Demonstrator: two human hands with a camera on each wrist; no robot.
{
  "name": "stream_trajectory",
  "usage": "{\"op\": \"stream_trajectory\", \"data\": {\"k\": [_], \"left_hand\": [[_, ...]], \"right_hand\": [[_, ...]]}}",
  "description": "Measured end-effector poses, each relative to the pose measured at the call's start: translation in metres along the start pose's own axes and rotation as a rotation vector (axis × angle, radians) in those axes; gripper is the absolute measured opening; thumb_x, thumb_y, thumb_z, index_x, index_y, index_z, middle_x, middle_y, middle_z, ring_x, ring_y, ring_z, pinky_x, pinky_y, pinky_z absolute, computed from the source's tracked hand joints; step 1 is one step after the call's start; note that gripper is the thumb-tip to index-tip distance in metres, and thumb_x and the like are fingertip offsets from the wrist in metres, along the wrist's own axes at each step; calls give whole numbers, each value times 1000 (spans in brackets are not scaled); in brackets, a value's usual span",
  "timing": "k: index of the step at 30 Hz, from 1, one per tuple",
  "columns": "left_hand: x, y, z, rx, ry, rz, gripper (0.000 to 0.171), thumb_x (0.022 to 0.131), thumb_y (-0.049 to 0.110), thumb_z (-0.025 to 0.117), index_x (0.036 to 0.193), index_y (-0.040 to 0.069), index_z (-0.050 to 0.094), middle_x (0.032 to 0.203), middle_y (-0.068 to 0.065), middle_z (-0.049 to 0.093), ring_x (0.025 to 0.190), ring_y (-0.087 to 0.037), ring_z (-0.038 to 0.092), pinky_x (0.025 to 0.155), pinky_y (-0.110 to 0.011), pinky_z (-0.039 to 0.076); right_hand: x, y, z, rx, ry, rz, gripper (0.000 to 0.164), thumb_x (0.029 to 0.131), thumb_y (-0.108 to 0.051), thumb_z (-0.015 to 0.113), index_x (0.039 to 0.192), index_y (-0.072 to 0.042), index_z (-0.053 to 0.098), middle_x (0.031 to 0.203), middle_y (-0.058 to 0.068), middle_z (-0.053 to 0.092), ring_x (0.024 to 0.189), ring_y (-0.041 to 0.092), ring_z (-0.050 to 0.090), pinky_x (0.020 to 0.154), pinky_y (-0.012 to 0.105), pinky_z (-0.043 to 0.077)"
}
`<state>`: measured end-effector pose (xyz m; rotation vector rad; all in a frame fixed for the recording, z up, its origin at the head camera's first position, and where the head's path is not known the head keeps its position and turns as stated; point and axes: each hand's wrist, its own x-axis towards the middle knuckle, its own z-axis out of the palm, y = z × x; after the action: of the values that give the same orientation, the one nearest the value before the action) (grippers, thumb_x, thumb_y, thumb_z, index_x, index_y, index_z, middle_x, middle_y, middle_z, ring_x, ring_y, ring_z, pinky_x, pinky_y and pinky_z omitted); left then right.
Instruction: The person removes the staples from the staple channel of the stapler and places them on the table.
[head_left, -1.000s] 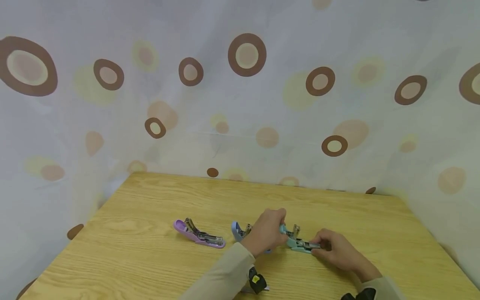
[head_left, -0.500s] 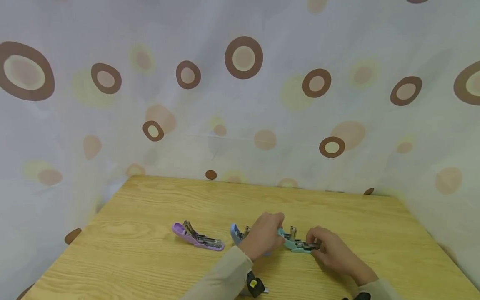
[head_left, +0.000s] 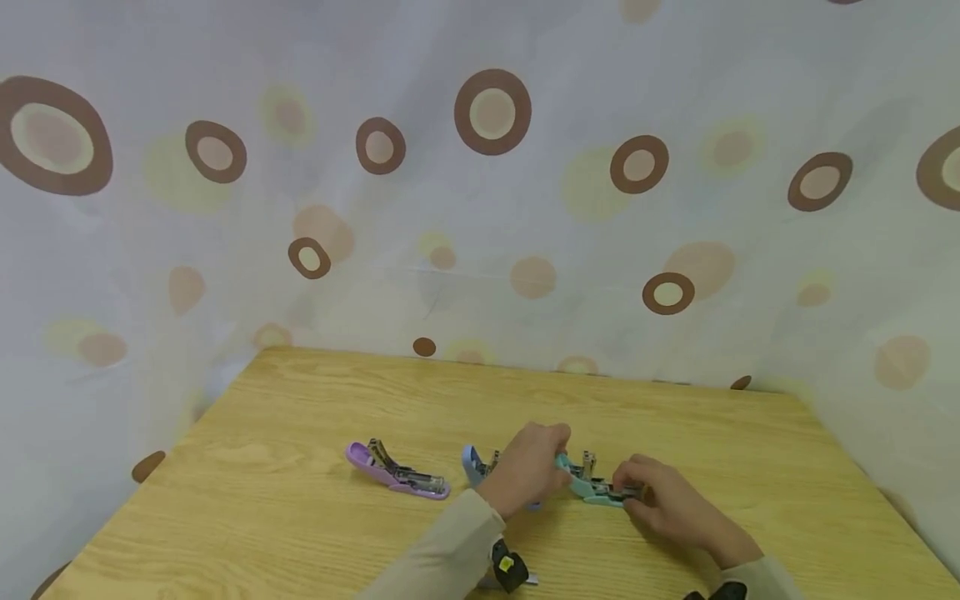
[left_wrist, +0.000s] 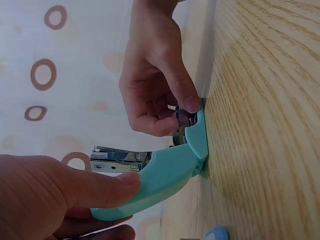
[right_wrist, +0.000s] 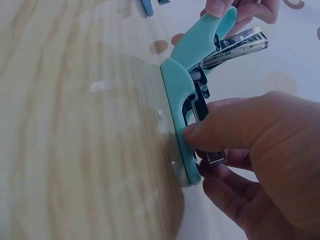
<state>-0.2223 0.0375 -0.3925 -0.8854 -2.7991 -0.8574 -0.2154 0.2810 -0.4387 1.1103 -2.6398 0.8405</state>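
Observation:
A teal stapler stands folded open on the wooden table, its metal magazine exposed. My left hand grips the raised teal top cover, thumb along its side in the left wrist view. At the other end, my right hand pinches the base and magazine, with the thumb on the base's edge and the fingers on the far side. A blue stapler, also folded open, lies partly hidden behind my left hand. Further left lies an opened purple stapler. Whether staples sit in the teal magazine cannot be made out.
The wooden table reaches back to a pale curtain with brown ring patterns. Below my left wrist, a small metallic strip shows on the table, mostly hidden by the wrist camera.
My right hand's fingers have shifted slightly left along the teal stapler's magazine. My left hand keeps its grip on the cover. The head view has shifted a little.

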Motion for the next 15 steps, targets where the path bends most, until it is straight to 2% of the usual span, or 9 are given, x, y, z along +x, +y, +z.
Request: {"op": "stream_trajectory", "data": {"k": [4, 8, 11, 15], "left_hand": [[-1, 1, 0, 15, 6, -3, 33, 80, 14, 79, 74, 12, 47, 61, 6, 47, 50, -3, 35, 48, -17, 28], [-1, 3, 0, 37, 6, -4, 30, 79, 18, 80, 76, 13, 50, 68, 6, 57, 51, -1, 42, 49, -15, 32], [0, 4, 0, 47, 18, 13, 30, 79, 20, 80, 77, 12, 51, 70, 5, 59, 52, 0, 44, 50, -15, 33], [-1, 5, 0, 47, 35, 41, 30, 79, 18, 79, 77, 10, 51, 70, 4, 60, 52, 0, 44, 51, -14, 33]], "right_hand": [[0, 2, 1, 4, 8, -43, 36, 77, 9, 68, 91, -23, 58, 88, -11, 55, 78, 3, 51, 64, 24, 46], [0, 4, 2, -22, 34, -83, 41, 74, 14, 64, 87, -23, 54, 84, -12, 48, 74, 2, 43, 61, 21, 38], [0, 6, 3, -20, 53, -86, 42, 71, 16, 63, 84, -23, 51, 81, -10, 45, 72, 2, 39, 60, 19, 35], [0, 8, 3, 16, 40, -69, 41, 69, 16, 62, 82, -21, 50, 79, -5, 46, 69, 3, 41, 58, 19, 36]]}}
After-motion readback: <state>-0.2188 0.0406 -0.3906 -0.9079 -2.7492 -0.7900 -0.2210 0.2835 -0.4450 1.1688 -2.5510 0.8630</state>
